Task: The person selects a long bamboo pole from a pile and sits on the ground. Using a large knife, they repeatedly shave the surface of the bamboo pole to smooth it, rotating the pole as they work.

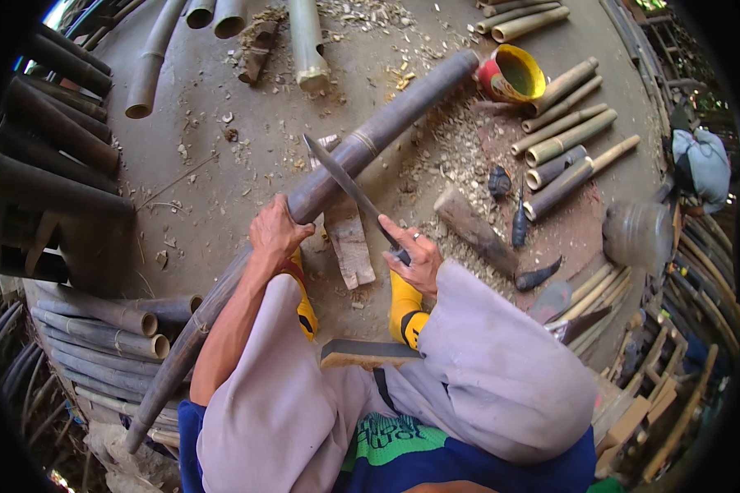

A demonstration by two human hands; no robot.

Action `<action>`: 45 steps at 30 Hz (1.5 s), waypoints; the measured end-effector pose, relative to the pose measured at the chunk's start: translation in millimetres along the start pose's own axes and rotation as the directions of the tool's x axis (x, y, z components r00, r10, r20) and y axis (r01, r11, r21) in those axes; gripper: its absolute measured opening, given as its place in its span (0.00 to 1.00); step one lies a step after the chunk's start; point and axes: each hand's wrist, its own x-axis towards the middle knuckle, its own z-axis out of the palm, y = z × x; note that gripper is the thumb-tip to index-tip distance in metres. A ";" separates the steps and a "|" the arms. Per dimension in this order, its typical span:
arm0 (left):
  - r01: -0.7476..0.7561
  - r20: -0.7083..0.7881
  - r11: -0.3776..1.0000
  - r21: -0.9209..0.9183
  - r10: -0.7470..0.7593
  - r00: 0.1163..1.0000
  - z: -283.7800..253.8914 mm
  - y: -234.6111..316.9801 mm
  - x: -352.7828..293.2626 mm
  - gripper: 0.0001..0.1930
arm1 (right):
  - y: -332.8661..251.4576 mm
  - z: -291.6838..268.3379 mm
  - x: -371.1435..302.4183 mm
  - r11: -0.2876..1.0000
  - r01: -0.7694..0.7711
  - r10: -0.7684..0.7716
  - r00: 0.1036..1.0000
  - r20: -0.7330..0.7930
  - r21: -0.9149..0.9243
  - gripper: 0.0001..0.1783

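Note:
A long dark bamboo pole point(399, 115) runs diagonally from the upper middle past my left leg to the lower left. My left hand point(278, 230) is wrapped round it near its middle. My right hand point(415, 256) grips the dark handle of a machete point(349, 185). Its blade points up and left, crossing over the pole just beyond my left hand; whether the edge touches the bamboo I cannot tell. Beneath the pole, between my feet, lies a rough wooden block point(348, 246).
Cut bamboo pieces point(571, 135) and a red-yellow container point(514, 74) lie at the upper right, near a log point(475, 230) and dark-handled tools point(520, 222). Dark bamboo tubes point(62, 189) line the left, above stacked poles point(99, 337). Wood chips point(419, 164) litter the ground.

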 end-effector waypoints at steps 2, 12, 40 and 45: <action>-0.001 -0.038 1.000 0.014 0.002 0.999 -0.8 -6.7 -2.5 0.31 | 3.1 15.0 15.6 0.993 0.088 -0.092 0.995 -0.040 -0.077 0.38; 0.029 -0.160 0.991 0.134 -0.008 0.987 -18.6 -111.6 -104.5 0.33 | 11.7 14.0 43.2 0.985 0.052 -0.043 0.998 0.054 -0.162 0.40; 0.228 -0.075 0.965 0.128 -0.220 0.973 8.1 -98.1 -113.0 0.39 | 13.6 13.2 70.0 0.994 0.038 -0.043 0.998 -0.043 -0.099 0.38; 0.199 -0.093 0.967 0.161 -0.186 0.978 0.6 -84.1 -112.8 0.38 | 10.4 14.1 67.4 0.997 -0.008 0.004 0.998 -0.056 -0.081 0.39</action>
